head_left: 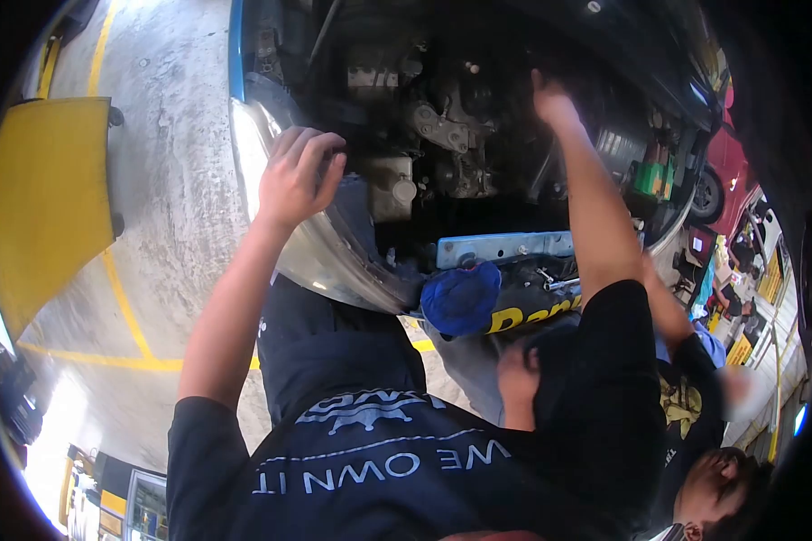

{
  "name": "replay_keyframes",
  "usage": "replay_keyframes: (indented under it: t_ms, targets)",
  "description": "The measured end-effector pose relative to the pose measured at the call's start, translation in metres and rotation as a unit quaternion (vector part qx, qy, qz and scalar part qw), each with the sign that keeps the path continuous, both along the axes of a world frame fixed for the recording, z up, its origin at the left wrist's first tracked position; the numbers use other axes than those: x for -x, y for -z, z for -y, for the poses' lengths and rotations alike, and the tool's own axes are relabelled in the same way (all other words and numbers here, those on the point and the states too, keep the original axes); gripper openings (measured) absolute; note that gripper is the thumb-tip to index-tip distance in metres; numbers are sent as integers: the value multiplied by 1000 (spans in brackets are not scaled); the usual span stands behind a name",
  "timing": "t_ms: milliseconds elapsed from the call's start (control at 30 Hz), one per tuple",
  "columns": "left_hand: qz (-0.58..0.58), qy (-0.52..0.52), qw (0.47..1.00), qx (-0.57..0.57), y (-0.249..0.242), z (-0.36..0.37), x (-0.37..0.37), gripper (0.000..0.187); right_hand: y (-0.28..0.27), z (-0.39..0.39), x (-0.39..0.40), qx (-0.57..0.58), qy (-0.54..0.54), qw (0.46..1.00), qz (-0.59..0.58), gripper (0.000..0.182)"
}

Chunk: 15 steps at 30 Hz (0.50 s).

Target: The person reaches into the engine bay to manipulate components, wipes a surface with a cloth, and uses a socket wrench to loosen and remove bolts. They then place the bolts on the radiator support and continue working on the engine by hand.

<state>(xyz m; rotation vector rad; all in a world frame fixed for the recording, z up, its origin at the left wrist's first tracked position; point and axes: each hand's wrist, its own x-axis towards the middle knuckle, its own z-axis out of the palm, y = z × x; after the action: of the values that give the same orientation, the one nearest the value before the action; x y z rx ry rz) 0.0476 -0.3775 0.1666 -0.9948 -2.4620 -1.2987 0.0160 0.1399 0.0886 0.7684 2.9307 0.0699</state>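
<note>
Now, left hand: the left hand [296, 177] is upper left of the middle, fingers curled over, resting on the shiny curved car edge [320, 257]; the curled fingers hide whether it grips or just leans
Right hand: the right hand [550, 101] is up near the top middle, reaching deep into the dark engine space [442, 126]; its fingers go into the shadow, so I cannot tell if they are spread or pressed on something
Arms: both arms are bare and stretch up from black short sleeves at the bottom of the frame
Engine parts: grey metal pieces and a pale tank [390, 185] sit between the two hands, in the upper middle
Blue bar: a light blue metal bar [505, 245] lies across the middle, just under the engine space
Blue cloth: a blue cloth [461, 298] sits just below the bar, touching a black cover with yellow letters [528, 311]
Tools: small shiny metal tools [555, 281] lie by the bar, to the right of the cloth
Shirt: a black shirt with white letters [379, 460] fills the bottom middle
Other person: another person [704, 424] in a dark shirt is at the lower right, with an arm reaching up beside the right arm
Floor: grey floor with yellow lines [122, 307] is on the left
Yellow thing: a big yellow panel [45, 198] is at the far left
Red car: a red car [726, 171] is at the right edge
</note>
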Motion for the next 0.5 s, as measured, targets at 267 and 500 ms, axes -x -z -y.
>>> replay_keyframes:
  t_ms: [267, 500]
  targets:
    - [-7, 10, 1000, 27, -1, 1, 0, 19, -15, -13, -11, 55, -100, 991, 75, 73]
    - [-12, 6, 1000, 21, 2, -1, -2, 19, -68, 38, -1, 67, -4, 986, 151, 75]
